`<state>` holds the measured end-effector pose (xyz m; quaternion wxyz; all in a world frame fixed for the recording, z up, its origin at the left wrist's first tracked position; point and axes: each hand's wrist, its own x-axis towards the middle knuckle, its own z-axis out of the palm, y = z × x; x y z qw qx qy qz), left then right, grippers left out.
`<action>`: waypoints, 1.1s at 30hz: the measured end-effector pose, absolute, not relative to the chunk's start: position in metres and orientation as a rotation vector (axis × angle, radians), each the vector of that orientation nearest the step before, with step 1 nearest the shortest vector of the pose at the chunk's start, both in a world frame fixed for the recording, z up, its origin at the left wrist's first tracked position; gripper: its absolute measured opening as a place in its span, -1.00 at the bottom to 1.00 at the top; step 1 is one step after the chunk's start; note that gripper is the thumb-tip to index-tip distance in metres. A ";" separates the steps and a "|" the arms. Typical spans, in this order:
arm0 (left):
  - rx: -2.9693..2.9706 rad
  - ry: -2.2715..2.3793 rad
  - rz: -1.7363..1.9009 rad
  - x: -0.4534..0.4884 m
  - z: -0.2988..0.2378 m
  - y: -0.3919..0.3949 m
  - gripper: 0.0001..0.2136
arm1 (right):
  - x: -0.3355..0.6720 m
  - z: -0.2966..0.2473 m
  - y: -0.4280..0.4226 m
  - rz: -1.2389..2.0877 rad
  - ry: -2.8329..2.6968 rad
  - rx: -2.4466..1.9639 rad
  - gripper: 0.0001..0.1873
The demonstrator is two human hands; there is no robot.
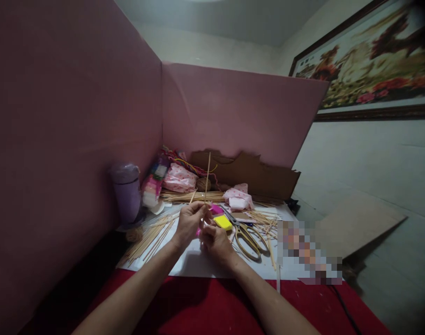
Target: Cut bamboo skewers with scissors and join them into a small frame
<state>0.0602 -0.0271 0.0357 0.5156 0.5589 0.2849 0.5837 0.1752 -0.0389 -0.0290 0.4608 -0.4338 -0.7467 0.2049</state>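
Note:
My left hand (189, 222) is closed around a thin bamboo stick (207, 174) that stands almost upright above my fingers. My right hand (215, 242) is closed just below and to the right of it, fingers curled toward the stick's lower end; what it grips is hidden. A bit of pink material (216, 209) shows between the hands. Both hands hover over a white sheet (195, 265) on the red table (212, 307).
Gold-handled scissors (247, 237) and a yellow block (222, 222) lie right of my hands. Loose bamboo sticks (149, 237) spread left and behind. A purple cup (127, 190), pink polka-dot cloth (179, 179), cardboard (247, 172) and pink panel walls (76, 116) enclose the area.

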 end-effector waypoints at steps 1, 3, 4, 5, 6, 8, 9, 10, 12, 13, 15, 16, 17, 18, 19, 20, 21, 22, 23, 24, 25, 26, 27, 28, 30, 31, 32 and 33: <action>1.367 0.673 1.355 0.059 0.039 -0.025 -0.72 | 0.175 -0.029 -0.039 0.492 -1.839 -1.059 -0.80; 1.416 0.645 1.227 0.055 0.044 -0.021 -0.71 | 0.176 -0.028 -0.039 0.468 -1.848 -1.037 -0.81; 1.430 0.633 1.170 0.053 0.046 -0.019 -0.70 | 0.176 -0.028 -0.039 0.465 -1.849 -1.037 -0.81; 1.431 0.626 1.135 0.052 0.047 -0.017 -0.70 | 0.176 -0.028 -0.039 0.472 -1.849 -1.047 -0.82; 1.422 0.623 1.126 0.051 0.046 -0.015 -0.71 | 0.176 -0.028 -0.039 0.483 -1.847 -1.065 -0.82; 1.386 0.618 1.158 0.050 0.043 -0.014 -0.71 | 0.176 -0.028 -0.039 0.501 -1.845 -1.102 -0.81; 1.364 0.612 1.181 0.051 0.040 -0.014 -0.71 | 0.175 -0.028 -0.039 0.505 -1.849 -1.106 -0.80; 1.341 0.604 1.200 0.051 0.037 -0.015 -0.71 | 0.175 -0.028 -0.039 0.501 -1.853 -1.101 -0.80; 1.309 0.583 1.227 0.052 0.030 -0.017 -0.71 | 0.174 -0.028 -0.039 0.475 -1.857 -1.076 -0.81; 1.301 0.578 1.246 0.052 0.027 -0.019 -0.71 | 0.174 -0.027 -0.039 0.459 -1.860 -1.060 -0.81; 1.305 0.592 1.290 0.052 0.023 -0.021 -0.72 | 0.174 -0.027 -0.040 0.433 -1.867 -1.037 -0.81; 1.315 0.608 1.310 0.052 0.022 -0.022 -0.71 | 0.174 -0.027 -0.040 0.428 -1.875 -1.030 -0.81; 1.325 0.628 1.328 0.052 0.020 -0.022 -0.71 | 0.174 -0.027 -0.040 0.421 -1.886 -1.026 -0.82; 1.337 0.649 1.340 0.051 0.019 -0.022 -0.71 | 0.174 -0.028 -0.040 0.409 -1.900 -1.024 -0.83; 1.348 0.666 1.354 0.051 0.018 -0.021 -0.72 | 0.174 -0.028 -0.040 0.393 -1.916 -1.027 -0.84; 1.358 0.677 1.373 0.051 0.017 -0.020 -0.73 | 0.173 -0.029 -0.040 0.374 -1.933 -1.035 -0.84; 1.369 0.682 1.396 0.052 0.016 -0.018 -0.75 | 0.172 -0.028 -0.040 0.351 -1.951 -1.053 -0.85; 1.379 0.681 1.424 0.052 0.015 -0.017 -0.77 | 0.172 -0.027 -0.040 0.325 -1.971 -1.085 -0.85; 1.391 0.670 1.445 0.052 0.015 -0.015 -0.79 | 0.171 -0.025 -0.041 0.297 -1.997 -1.135 -0.86; 1.401 0.653 1.465 0.053 0.015 -0.014 -0.81 | 0.172 -0.021 -0.041 0.268 -2.033 -1.201 -0.88; 1.413 0.635 1.475 0.053 0.014 -0.014 -0.83 | 0.174 -0.015 -0.042 0.237 -2.069 -1.283 -0.90; 1.432 0.619 1.474 0.053 0.015 -0.014 -0.84 | 0.178 -0.008 -0.044 0.207 -2.100 -1.376 -0.91; 1.451 0.608 1.470 0.053 0.015 -0.014 -0.85 | 0.184 0.000 -0.046 0.174 -2.131 -1.478 -0.91; 1.471 0.602 1.464 0.053 0.015 -0.014 -0.86 | 0.193 0.009 -0.048 0.140 -2.122 -1.592 -0.88; 1.492 0.596 1.452 0.053 0.016 -0.015 -0.87 | 0.217 0.024 -0.054 0.034 -2.104 -1.833 -0.78; 1.483 0.591 1.445 0.053 0.017 -0.016 -0.87 | 0.230 0.028 -0.057 -0.024 -2.087 -1.969 -0.77; 1.463 0.584 1.437 0.053 0.017 -0.016 -0.87 | 0.243 0.029 -0.060 -0.031 -2.071 -2.036 -0.78; 1.438 0.576 1.426 0.053 0.018 -0.017 -0.86 | 0.254 0.028 -0.063 -0.021 -2.063 -2.088 -0.80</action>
